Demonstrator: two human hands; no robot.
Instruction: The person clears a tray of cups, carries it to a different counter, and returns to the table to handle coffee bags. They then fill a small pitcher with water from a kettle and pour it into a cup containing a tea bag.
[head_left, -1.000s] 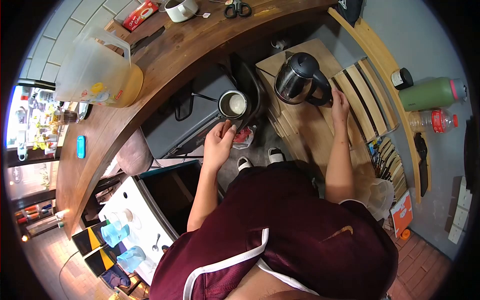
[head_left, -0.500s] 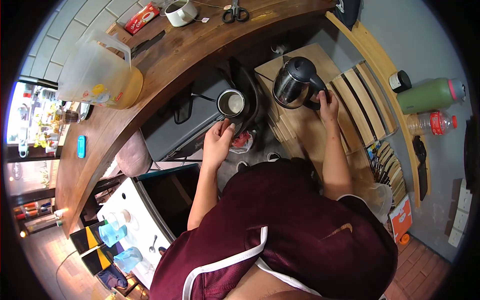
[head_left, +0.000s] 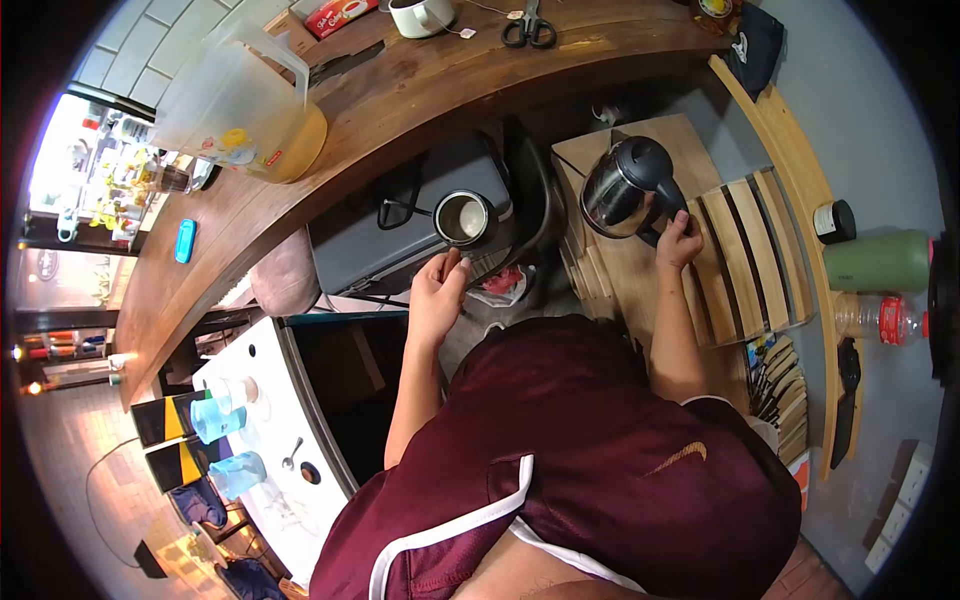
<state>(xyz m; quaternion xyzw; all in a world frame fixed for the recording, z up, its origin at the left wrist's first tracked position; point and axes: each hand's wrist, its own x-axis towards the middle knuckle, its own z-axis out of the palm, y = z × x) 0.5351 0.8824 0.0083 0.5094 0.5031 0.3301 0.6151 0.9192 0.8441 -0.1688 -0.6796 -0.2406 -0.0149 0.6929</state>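
My left hand (head_left: 438,292) is closed at the near side of a metal cup (head_left: 462,218). The cup has a shiny rim and something pale inside; how the fingers grip it is partly hidden. It is held below the counter's edge, over a dark grey box. My right hand (head_left: 680,243) is wrapped around the black handle of a kettle (head_left: 618,198) with a dark see-through body and black lid. The kettle is held above a light wooden surface, to the right of the cup.
A curved wooden counter (head_left: 440,75) runs across the top, with a plastic pitcher (head_left: 235,110), a white mug (head_left: 420,17) and scissors (head_left: 528,28). The grey box (head_left: 365,235) lies beneath. At right stand a slatted wooden rack (head_left: 755,250) and a green bottle (head_left: 878,262).
My view has turned, so the surroundings sit farther right. The cup has shifted left against the grey box behind it. The kettle is a little nearer my body, and both hands keep their hold.
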